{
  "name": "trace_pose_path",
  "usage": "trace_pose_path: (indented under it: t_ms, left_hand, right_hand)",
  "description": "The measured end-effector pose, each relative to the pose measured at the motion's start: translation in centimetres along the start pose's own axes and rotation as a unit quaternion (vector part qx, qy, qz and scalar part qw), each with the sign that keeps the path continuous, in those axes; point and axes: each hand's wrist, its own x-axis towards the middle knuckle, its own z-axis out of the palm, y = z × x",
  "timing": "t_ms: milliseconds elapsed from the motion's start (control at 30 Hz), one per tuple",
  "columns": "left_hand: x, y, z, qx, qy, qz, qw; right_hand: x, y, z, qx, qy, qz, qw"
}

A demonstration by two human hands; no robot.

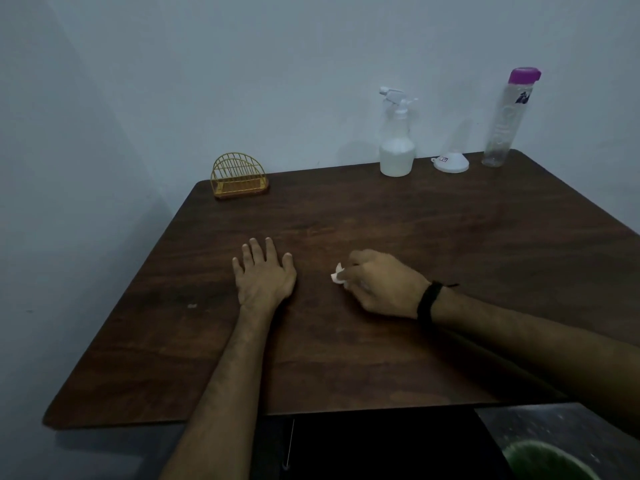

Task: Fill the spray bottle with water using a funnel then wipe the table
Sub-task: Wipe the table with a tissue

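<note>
A white spray bottle (397,143) with liquid in its lower part stands at the far edge of the dark wooden table (381,358). To its right a white funnel (451,162) rests mouth-down. Further right stands a clear water bottle (509,119) with a purple cap. My right hand (384,284) is closed on a crumpled white tissue (337,274) and presses it on the tabletop near the middle. My left hand (265,273) lies flat on the table, fingers spread, a short way left of the tissue.
A yellow wire napkin holder (238,176) stands at the table's far left corner. A grey wall runs behind the table and along its left side. A green bin (550,462) sits on the floor at the lower right. A small pale speck (191,306) lies on the tabletop.
</note>
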Motion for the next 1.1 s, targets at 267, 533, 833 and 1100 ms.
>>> trace_pose_path:
  t_ms: [267,533,833,1100]
  left_hand:
    - [-0.2,-0.2,0.0,-0.006,0.009,0.012,1.0]
    - [0.0,-0.1,0.4,-0.007,0.03,0.015,0.999]
    - [-0.1,-0.3,0.4,-0.003,0.029,0.015,0.999]
    - [0.3,-0.1,0.7,0.001,0.04,0.017,0.999]
  right_hand:
    - [8.4,5.7,0.4,-0.044,0.03,0.15,0.987]
    - [9.1,-0.5,2.9,0.027,-0.017,-0.022,0.999]
    - [17.4,6.7,2.4,-0.017,0.01,0.127,0.992]
    - [15.5,1.9,4.0,0.007,-0.035,-0.006,0.999]
